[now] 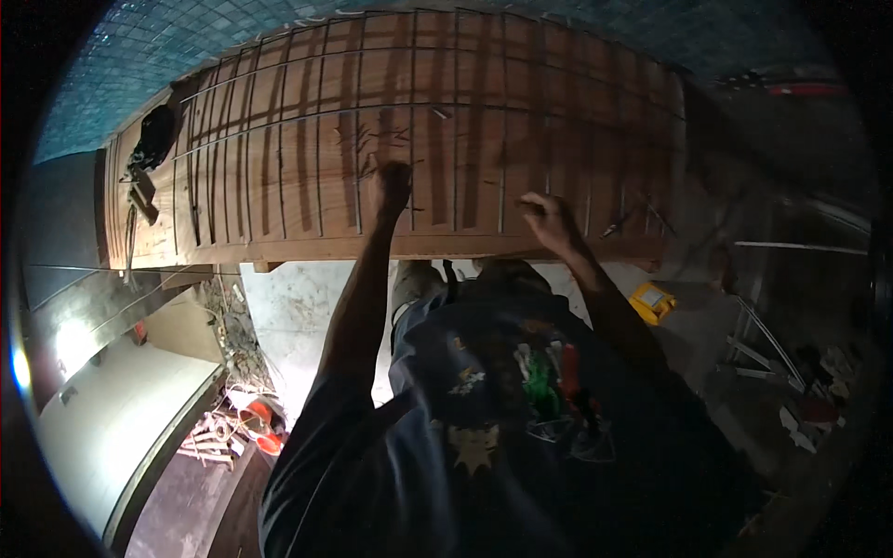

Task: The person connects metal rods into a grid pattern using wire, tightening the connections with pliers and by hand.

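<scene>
A grid of thin steel rebar [456, 158] lies over a plywood panel [479, 200] in front of me. My left hand [394, 184] is closed in a fist above the bars, just left of the panel's middle; what it grips, if anything, is hidden. Beyond that fist, several short wire pieces [372, 138] lie scattered on the wood. Over the panel's near part, farther right, my right hand [551, 223] hovers with loosely bent fingers apart and nothing visible in them. A small light-coloured piece [440, 112] rests by a long crossing bar.
At the panel's left end are a dark bundle [156, 135] and a tool-like piece [142, 200]. Blue-green tiles [233, 46] border the far side. A yellow case [652, 302] sits below right, an orange-red bucket [260, 423] lower left. Long strips [772, 339] lean at right.
</scene>
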`<act>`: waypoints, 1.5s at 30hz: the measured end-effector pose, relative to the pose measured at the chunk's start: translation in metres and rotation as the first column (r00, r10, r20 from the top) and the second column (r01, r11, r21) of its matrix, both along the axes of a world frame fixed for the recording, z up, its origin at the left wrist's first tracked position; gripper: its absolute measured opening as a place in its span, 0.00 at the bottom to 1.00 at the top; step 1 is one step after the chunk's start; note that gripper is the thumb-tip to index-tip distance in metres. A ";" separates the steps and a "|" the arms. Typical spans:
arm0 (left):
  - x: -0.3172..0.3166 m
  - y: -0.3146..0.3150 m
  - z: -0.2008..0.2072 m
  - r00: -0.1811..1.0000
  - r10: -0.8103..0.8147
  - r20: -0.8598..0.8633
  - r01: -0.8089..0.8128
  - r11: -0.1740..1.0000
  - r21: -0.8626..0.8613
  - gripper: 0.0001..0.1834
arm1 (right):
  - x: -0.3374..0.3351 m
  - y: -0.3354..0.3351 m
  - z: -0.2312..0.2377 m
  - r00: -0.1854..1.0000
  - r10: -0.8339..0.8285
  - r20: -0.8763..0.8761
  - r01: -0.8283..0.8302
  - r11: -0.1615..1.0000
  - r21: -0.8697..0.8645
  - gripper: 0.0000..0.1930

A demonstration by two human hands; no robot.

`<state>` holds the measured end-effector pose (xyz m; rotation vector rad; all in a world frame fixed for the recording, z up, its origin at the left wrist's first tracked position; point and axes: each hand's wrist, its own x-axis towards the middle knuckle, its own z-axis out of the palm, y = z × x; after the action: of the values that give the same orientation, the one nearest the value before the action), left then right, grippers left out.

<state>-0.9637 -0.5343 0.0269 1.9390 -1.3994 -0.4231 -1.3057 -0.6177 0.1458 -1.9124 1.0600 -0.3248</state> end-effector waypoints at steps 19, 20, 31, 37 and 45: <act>0.138 -0.162 -0.026 0.936 -0.326 0.129 0.301 0.936 0.181 0.18 | 0.253 -0.088 -0.134 0.888 -0.231 -0.397 0.318 0.933 0.168 0.10; 0.142 -0.165 -0.043 0.905 -0.369 0.210 0.356 0.929 0.098 0.18 | 0.261 -0.089 -0.137 0.894 -0.242 -0.377 0.313 0.940 0.139 0.11; 0.167 -0.199 -0.123 0.583 -0.704 0.405 0.513 0.706 0.489 0.11 | 0.304 -0.089 -0.165 0.873 -0.389 -0.296 0.340 0.918 -0.204 0.13; 0.149 -0.165 -0.048 0.868 -0.439 -0.231 0.454 0.891 0.014 0.10 | 0.308 -0.100 -0.167 0.895 -0.415 -0.160 0.432 0.898 0.088 0.15; 0.130 -0.142 -0.027 0.882 -0.327 -0.340 0.347 0.938 -0.001 0.09 | 0.299 -0.107 -0.126 0.967 -0.135 -0.218 0.171 0.972 0.159 0.13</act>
<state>-0.8334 -0.6762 -0.0002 1.5694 -1.5055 -0.9258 -1.0070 -0.7244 0.0201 -1.7353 1.3335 -0.1145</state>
